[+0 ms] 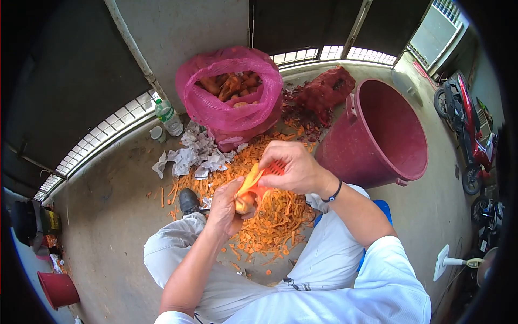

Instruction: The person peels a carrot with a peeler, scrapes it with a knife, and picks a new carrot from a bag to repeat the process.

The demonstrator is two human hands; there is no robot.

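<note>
Red plastic bucket (pixel 58 289) at 8 o'clock on a grey concrete floor (pixel 118 216). At 10 o'clock, a clear plastic bottle with a green label (pixel 169 117) stands near crumpled white paper (pixel 197 151). A black shoe (pixel 189 201) is at 8 o'clock. Just left of centre, the left hand (pixel 222 208) has its fingers curled around a smooth yellow-orange piece of produce (pixel 245 203). At 11 o'clock, an open bright pink mesh sack (pixel 232 108) holds brownish-orange roots (pixel 232 85). Thin orange peelings (pixel 272 221) are heaped on the floor at 6 o'clock, between the person's knees, and spread up towards the sack. Near centre, the right hand (pixel 291 168) has its fingers pinched on an orange piece with dark slots (pixel 276 168), beside the produce; its full shape is hidden. A crumpled dark red mesh bag (pixel 326 92) lies at 1 o'clock. Between 2 and 3 o'clock, a large maroon plastic barrel (pixel 350 141) leans with its mouth facing right. At 3 o'clock is a red and black motorbike (pixel 468 127).
</note>
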